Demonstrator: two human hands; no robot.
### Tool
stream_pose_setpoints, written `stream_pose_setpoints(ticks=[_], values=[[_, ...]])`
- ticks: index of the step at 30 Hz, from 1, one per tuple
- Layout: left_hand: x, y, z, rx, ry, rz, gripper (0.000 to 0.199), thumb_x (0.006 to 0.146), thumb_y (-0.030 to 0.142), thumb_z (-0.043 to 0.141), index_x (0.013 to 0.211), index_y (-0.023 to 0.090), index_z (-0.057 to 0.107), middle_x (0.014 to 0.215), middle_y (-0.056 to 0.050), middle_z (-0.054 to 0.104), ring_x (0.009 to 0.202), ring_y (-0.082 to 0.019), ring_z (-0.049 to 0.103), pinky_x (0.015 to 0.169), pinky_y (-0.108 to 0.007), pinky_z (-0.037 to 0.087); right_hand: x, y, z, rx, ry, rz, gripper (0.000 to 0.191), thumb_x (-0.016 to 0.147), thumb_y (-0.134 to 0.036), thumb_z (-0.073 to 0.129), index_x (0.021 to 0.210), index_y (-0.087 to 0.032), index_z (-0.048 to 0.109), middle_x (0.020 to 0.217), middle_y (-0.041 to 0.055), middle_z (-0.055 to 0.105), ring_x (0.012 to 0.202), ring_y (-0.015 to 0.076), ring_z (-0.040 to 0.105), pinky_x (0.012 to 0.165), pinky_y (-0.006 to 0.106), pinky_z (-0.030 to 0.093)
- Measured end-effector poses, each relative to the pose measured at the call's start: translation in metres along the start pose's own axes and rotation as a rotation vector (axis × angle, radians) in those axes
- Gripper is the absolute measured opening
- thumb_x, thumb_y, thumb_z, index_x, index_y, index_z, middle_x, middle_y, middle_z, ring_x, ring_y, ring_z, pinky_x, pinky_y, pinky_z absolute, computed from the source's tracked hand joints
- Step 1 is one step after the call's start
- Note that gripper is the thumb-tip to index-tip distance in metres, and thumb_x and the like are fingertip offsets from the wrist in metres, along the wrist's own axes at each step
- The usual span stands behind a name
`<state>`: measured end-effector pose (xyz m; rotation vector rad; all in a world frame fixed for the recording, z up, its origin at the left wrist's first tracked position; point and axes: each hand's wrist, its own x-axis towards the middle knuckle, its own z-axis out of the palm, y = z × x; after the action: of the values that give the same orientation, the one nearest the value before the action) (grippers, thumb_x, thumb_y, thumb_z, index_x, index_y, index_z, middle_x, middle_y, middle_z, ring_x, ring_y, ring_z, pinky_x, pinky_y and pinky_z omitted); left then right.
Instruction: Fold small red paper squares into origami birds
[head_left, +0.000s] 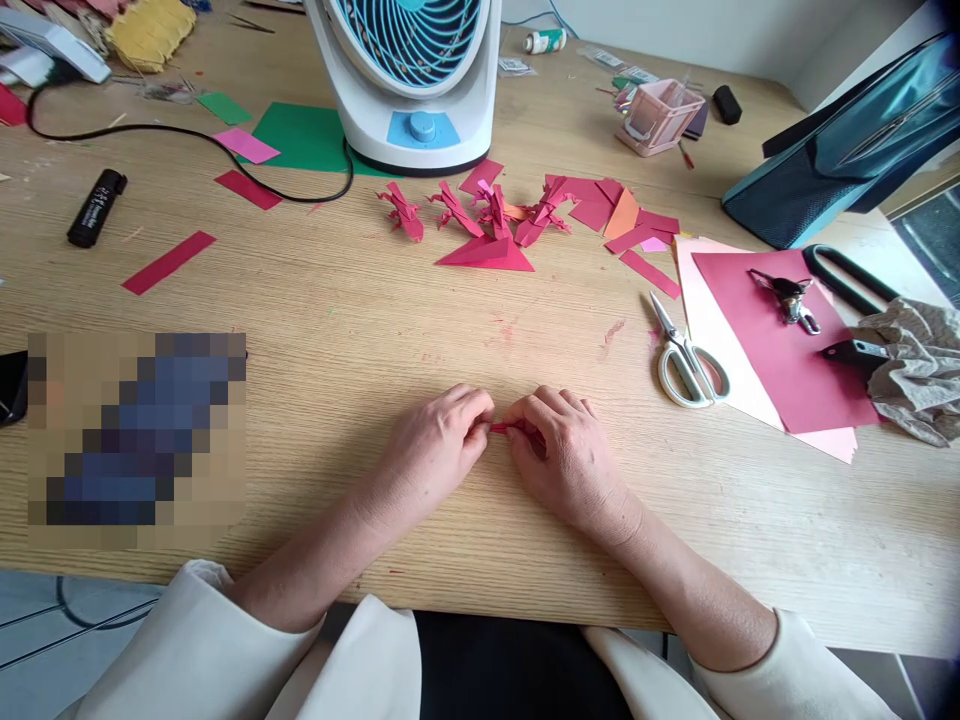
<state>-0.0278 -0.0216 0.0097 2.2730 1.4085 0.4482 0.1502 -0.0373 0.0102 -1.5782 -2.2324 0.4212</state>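
Note:
A small piece of red paper (500, 428) spans the gap between my two hands, low over the wooden table (360, 330). My left hand (442, 440) pinches its left end, and my right hand (562, 450) is closed around the other end, hiding most of it. Beyond the hands, several folded red paper figures (491, 215) stand in a row before the fan. White-handled scissors (691, 365) lie to the right of my right hand, blades pointing away.
A white and blue fan (420, 80) stands at the back. Red sheets (787, 340), a cloth (919, 370) and a teal bag (847, 140) are at the right. Left are a black marker (96, 208), a red strip (169, 262), a cable (217, 145) and a blurred-out object (150, 430).

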Motion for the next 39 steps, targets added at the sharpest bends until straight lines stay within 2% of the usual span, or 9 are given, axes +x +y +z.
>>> stream_pose_setpoints(ticks=[13, 16, 18, 22, 25, 28, 31, 35, 39], values=[[-0.003, 0.002, 0.005, -0.019, 0.027, -0.017, 0.011, 0.089, 0.016, 0.056, 0.081, 0.020, 0.052, 0.086, 0.001, 0.059, 0.076, -0.015, 0.056, 0.066, -0.028, 0.038, 0.000, -0.002, -0.001, -0.018, -0.012, 0.019, 0.009, 0.086, -0.015, 0.058, 0.083, -0.021, 0.063, 0.086, 0.0031, 0.060, 0.080, 0.0192, 0.054, 0.075, 0.034, 0.037], [-0.004, 0.005, 0.007, -0.029, 0.049, -0.043, 0.012, 0.088, 0.014, 0.057, 0.080, 0.020, 0.052, 0.085, 0.000, 0.058, 0.077, -0.016, 0.056, 0.069, -0.029, 0.040, -0.002, 0.002, -0.004, 0.096, 0.030, -0.023, 0.010, 0.088, -0.015, 0.057, 0.089, -0.022, 0.064, 0.088, 0.0035, 0.059, 0.080, 0.0185, 0.055, 0.075, 0.033, 0.040], [-0.005, 0.006, 0.008, -0.040, 0.056, -0.063, 0.011, 0.089, 0.014, 0.056, 0.080, 0.020, 0.053, 0.086, -0.001, 0.058, 0.079, -0.017, 0.057, 0.071, -0.029, 0.042, -0.003, 0.008, -0.007, 0.231, 0.108, -0.025, 0.012, 0.089, -0.016, 0.055, 0.096, -0.021, 0.063, 0.091, 0.0037, 0.058, 0.079, 0.0165, 0.056, 0.074, 0.031, 0.043], [-0.004, 0.010, 0.009, -0.049, 0.073, -0.078, 0.010, 0.087, 0.012, 0.057, 0.081, 0.019, 0.056, 0.087, -0.001, 0.059, 0.079, -0.017, 0.058, 0.072, -0.030, 0.043, -0.002, 0.021, -0.009, 0.356, 0.272, 0.062, 0.014, 0.090, -0.017, 0.054, 0.102, -0.019, 0.060, 0.092, 0.0035, 0.056, 0.074, 0.0141, 0.055, 0.071, 0.028, 0.046], [-0.003, 0.011, 0.009, -0.038, 0.067, -0.083, 0.012, 0.086, 0.011, 0.056, 0.077, 0.019, 0.055, 0.084, -0.001, 0.059, 0.074, -0.016, 0.057, 0.068, -0.029, 0.041, 0.000, 0.028, -0.007, 0.404, 0.236, 0.110, 0.013, 0.090, -0.019, 0.054, 0.100, -0.019, 0.062, 0.090, 0.0031, 0.056, 0.067, 0.0127, 0.054, 0.063, 0.027, 0.045], [-0.002, 0.011, 0.011, -0.055, 0.086, -0.061, 0.013, 0.085, 0.010, 0.054, 0.076, 0.019, 0.055, 0.084, -0.002, 0.059, 0.075, -0.016, 0.057, 0.068, -0.029, 0.040, 0.003, 0.032, -0.009, 0.489, 0.215, 0.148, 0.014, 0.092, -0.026, 0.054, 0.099, -0.019, 0.063, 0.088, 0.0029, 0.058, 0.065, 0.0125, 0.053, 0.062, 0.027, 0.043], [0.001, 0.010, 0.010, -0.213, 0.133, -0.112, 0.010, 0.084, 0.013, 0.055, 0.078, 0.019, 0.056, 0.077, 0.000, 0.060, 0.068, -0.014, 0.054, 0.065, -0.027, 0.038, 0.004, 0.034, -0.015, 0.691, 0.250, 0.215, 0.024, 0.095, -0.038, 0.051, 0.104, -0.019, 0.062, 0.088, 0.0033, 0.060, 0.071, 0.0145, 0.054, 0.066, 0.028, 0.044], [0.013, 0.015, 0.005, -0.677, 0.185, -0.258, 0.011, 0.082, 0.025, 0.060, 0.075, 0.018, 0.057, 0.070, 0.002, 0.057, 0.063, -0.012, 0.051, 0.062, -0.024, 0.039, 0.005, 0.035, -0.018, 1.056, 0.307, 0.281, 0.036, 0.095, -0.051, 0.048, 0.104, -0.020, 0.064, 0.092, 0.0041, 0.061, 0.079, 0.0157, 0.057, 0.074, 0.030, 0.045], [0.027, 0.031, 0.007, -1.081, 0.274, -0.320, 0.019, 0.075, 0.029, 0.070, 0.083, 0.016, 0.059, 0.077, 0.002, 0.059, 0.071, -0.010, 0.053, 0.071, -0.022, 0.042, 0.006, 0.029, -0.014, 1.254, 0.232, 0.305, 0.032, 0.083, -0.049, 0.068, 0.097, -0.020, 0.068, 0.087, 0.0024, 0.063, 0.072, 0.0131, 0.053, 0.071, 0.028, 0.044]])
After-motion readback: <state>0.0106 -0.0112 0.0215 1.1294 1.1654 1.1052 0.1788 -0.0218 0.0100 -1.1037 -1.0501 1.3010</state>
